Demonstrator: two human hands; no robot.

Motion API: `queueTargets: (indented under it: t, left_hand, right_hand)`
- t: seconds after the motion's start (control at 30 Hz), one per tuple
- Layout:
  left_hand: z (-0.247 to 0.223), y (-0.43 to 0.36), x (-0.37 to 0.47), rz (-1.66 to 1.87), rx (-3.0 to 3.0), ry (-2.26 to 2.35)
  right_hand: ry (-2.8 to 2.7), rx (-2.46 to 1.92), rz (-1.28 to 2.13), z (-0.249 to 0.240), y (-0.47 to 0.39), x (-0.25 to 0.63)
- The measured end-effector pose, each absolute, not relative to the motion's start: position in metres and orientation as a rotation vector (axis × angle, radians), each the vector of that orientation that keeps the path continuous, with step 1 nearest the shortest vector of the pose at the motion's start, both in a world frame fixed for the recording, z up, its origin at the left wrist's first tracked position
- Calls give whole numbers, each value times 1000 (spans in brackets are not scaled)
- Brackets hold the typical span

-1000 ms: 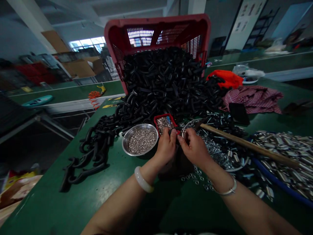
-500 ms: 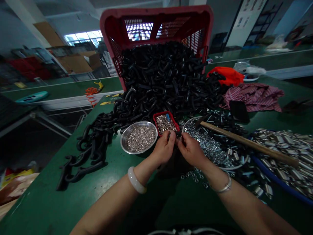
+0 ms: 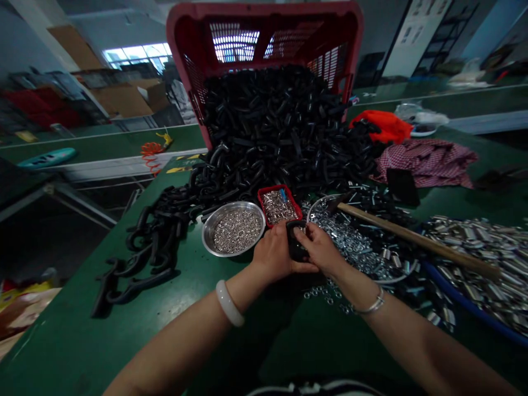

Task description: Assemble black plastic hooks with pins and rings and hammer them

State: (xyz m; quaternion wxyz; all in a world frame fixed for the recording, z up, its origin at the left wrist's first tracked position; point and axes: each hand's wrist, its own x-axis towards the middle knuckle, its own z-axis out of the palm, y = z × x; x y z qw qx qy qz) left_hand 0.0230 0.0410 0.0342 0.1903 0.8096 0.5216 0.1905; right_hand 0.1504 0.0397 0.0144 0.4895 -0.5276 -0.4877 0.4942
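Note:
A black curved part (image 3: 296, 248) is held between my two hands, just in front of the small red tray (image 3: 297, 213) of metal pins. My left hand (image 3: 273, 252) is closed round its left side. My right hand (image 3: 324, 250) grips the right side, its fingers at the upper end, where a small metallic piece shows, too small to make out. Left of my hands stands a metal bowl (image 3: 205, 237) of tiny rings. On the right, a hammer (image 3: 412, 236) lies across a round tray (image 3: 406, 279) of small metal parts.
A red crate (image 3: 264, 10) on its side spills black parts (image 3: 284, 132) over the green table (image 3: 165, 341). More black parts (image 3: 154, 247) lie left. A blue-rimmed container (image 3: 462, 302) of metal springs, a checked cloth (image 3: 433, 159) and a dark phone-like slab (image 3: 402, 186) are on the right.
The black part has turned and now shows more of its curved body. My left hand has rotated, back upward, with its thumb stretched below the part towards my right hand.

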Motion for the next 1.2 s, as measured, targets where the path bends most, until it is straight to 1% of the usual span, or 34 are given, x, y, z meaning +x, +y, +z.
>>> queueTargets:
  t: [0.1,0.23,0.3,0.37,0.4,0.47,0.53,0.57,0.6,0.7,0.83,1.03,1.2]
  left_hand:
    - [31,39,26,473,2423,1538]
    - [23,39,24,305,2427,1528]
    - [20,39,21,274,2416,1510]
    - [17,40,18,289,2401,1489]
    - [16,41,16,304,2397,1479]
    - [14,44,13,316,2415,1459]
    - [12,46,12,280,2466,1441]
    - [10,48,11,253,2496,1436]
    - [9,49,11,223,2525,1428]
    - [6,52,11,137,2584,1412]
    - [7,56,8,47,2624,1385]
    - [5,50,5,72,2602,1400]
    - [27,61,1,207,2635,1312]
  right_hand:
    - [-964,-1284,1309,16,39,142]
    - [-687,-1170,1452,8,34,130]
    - [-650,-1142,1510,4,30,131]
    - [-753,-1174,1525,4,30,139]
    - [-850,-1232,1475,5,33,146]
    - [-1140,-1432,1178,13,46,163]
    - [-1557,-1651,637,23,69,177]
    - [-1834,-1744,414,28,83,181]
    - [-2129,-1811,279,33,98,182]
    - [-2374,-1861,261,40,139,170]
    - [-2427,-1933,293,37,173,140]
    - [-2381,-1878,329,30,174,137]
    - [-2286,-1738,426,34,167,162]
